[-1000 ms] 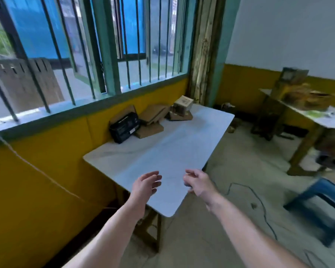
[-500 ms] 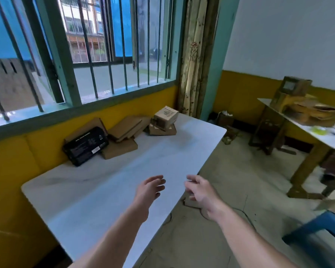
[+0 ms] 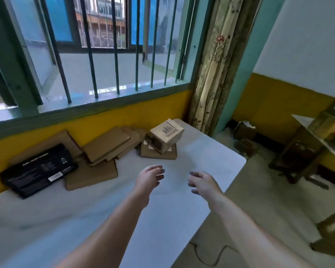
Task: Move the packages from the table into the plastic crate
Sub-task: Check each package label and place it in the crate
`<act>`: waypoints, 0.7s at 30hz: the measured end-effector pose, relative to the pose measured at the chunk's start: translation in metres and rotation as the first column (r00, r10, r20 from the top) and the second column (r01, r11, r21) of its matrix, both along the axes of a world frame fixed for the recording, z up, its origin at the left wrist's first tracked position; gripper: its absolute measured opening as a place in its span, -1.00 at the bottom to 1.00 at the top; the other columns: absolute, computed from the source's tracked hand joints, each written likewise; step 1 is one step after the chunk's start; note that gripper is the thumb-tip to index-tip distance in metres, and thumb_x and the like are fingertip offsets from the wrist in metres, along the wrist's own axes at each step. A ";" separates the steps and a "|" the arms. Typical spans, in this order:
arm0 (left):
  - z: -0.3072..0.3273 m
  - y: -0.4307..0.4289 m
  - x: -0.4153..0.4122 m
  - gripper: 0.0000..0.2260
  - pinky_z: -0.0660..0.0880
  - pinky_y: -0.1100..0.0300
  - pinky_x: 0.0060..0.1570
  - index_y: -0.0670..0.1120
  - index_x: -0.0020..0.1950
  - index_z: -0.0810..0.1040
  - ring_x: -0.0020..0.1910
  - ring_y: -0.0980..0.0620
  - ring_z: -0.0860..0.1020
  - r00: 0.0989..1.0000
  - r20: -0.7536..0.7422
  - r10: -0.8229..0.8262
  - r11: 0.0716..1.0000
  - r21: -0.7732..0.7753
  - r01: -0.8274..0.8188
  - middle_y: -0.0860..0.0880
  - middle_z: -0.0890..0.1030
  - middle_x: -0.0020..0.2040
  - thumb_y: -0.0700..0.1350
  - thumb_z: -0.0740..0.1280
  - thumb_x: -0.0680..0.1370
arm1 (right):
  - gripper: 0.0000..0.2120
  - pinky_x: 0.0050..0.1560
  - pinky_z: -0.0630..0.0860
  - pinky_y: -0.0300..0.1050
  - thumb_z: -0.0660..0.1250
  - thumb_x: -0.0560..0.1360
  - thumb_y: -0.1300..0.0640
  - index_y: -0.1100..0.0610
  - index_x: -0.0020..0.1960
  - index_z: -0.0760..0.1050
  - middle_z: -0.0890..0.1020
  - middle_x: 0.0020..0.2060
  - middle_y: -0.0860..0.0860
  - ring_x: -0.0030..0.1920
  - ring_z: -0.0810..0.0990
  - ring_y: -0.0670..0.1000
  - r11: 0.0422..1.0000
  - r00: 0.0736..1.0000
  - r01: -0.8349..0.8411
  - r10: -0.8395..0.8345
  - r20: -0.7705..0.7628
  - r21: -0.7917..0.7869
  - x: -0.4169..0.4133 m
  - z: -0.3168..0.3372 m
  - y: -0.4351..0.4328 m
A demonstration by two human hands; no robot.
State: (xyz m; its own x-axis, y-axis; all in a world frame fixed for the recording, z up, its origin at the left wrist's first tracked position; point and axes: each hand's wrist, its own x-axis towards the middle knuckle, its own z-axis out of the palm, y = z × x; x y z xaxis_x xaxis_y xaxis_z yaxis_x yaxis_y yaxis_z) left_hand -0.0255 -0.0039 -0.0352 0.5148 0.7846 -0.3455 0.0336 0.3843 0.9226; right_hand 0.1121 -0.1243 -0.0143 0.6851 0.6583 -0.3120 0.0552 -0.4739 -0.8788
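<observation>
Packages [image 3: 106, 144]: cardboard, heaped at the far edge of the worktop [image 3: 201, 159]. I judge them light, stiff; I would take the tilted box [image 3: 166, 135] by opposite sides. Left grip [image 3: 149, 177], right grip [image 3: 203, 182]: spread, empty.

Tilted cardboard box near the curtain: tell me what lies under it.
The tilted cardboard box sits on a flat cardboard package on the table. Its covered middle cannot be seen.

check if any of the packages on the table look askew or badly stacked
The small cardboard box sits tilted atop a flat package. Left of it, flat cardboard packages lean in a loose, overlapping pile.
</observation>
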 end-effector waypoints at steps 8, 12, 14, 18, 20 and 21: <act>0.006 0.084 0.080 -0.81 0.46 0.27 -0.22 -0.08 0.14 0.60 -0.11 0.06 0.59 0.977 -0.058 0.207 0.978 0.023 -0.206 -0.03 0.65 -0.05 -0.21 0.25 0.59 | -0.67 0.20 0.53 0.11 0.31 0.53 0.08 0.08 0.28 0.50 0.58 -0.03 -0.03 0.11 0.54 0.09 0.990 0.985 -0.142 0.143 0.102 -0.017 0.107 0.002 0.122; -0.006 0.122 0.126 -0.79 0.41 0.39 -0.46 -0.14 0.16 0.61 -0.33 0.13 0.53 0.933 -0.097 0.346 0.938 0.041 -0.343 -0.05 0.63 -0.13 -0.23 0.29 0.56 | -0.66 0.12 0.48 -0.07 0.29 0.56 0.04 0.02 0.32 0.47 0.56 0.22 0.01 0.11 0.47 0.02 0.977 0.966 -0.215 0.212 0.150 0.000 0.166 -0.008 0.185; -0.016 0.138 0.151 -0.77 0.40 0.34 -0.39 -0.12 0.20 0.60 -0.28 0.12 0.53 0.905 -0.152 0.397 0.918 0.044 -0.395 -0.08 0.64 -0.05 -0.20 0.29 0.56 | -0.65 0.06 0.41 -0.12 0.27 0.57 0.06 0.02 0.35 0.46 0.56 0.24 0.02 0.06 0.43 0.00 0.974 0.961 -0.228 0.224 0.162 0.001 0.196 -0.017 0.210; -0.032 0.158 0.198 -0.65 0.45 0.20 -0.06 -0.09 0.39 0.47 0.08 0.02 0.52 0.854 -0.264 0.448 0.887 0.013 -0.461 -0.07 0.57 0.25 -0.11 0.28 0.60 | -0.59 0.04 0.42 -0.06 0.25 0.56 0.02 0.03 0.39 0.40 0.56 0.26 0.07 0.06 0.46 0.07 0.967 0.956 -0.247 0.254 0.148 -0.058 0.247 -0.039 0.246; -0.039 0.167 0.217 -0.60 0.43 0.26 -0.14 -0.09 0.46 0.40 0.13 0.04 0.49 0.847 -0.287 0.448 0.880 -0.023 -0.474 -0.04 0.53 0.34 -0.09 0.27 0.61 | -0.48 0.16 0.42 0.04 0.27 0.55 -0.03 0.02 0.48 0.30 0.48 0.37 0.09 0.24 0.47 0.17 0.964 0.957 -0.253 0.262 0.122 -0.084 0.267 -0.048 0.265; -0.042 0.169 0.225 -0.58 0.42 0.29 -0.19 -0.08 0.48 0.37 0.12 0.05 0.48 0.845 -0.296 0.445 0.877 -0.045 -0.478 -0.03 0.51 0.37 -0.09 0.26 0.62 | -0.42 0.23 0.40 0.06 0.28 0.55 -0.05 0.02 0.52 0.24 0.42 0.42 0.08 0.34 0.42 0.19 0.960 0.957 -0.262 0.271 0.100 -0.099 0.276 -0.052 0.272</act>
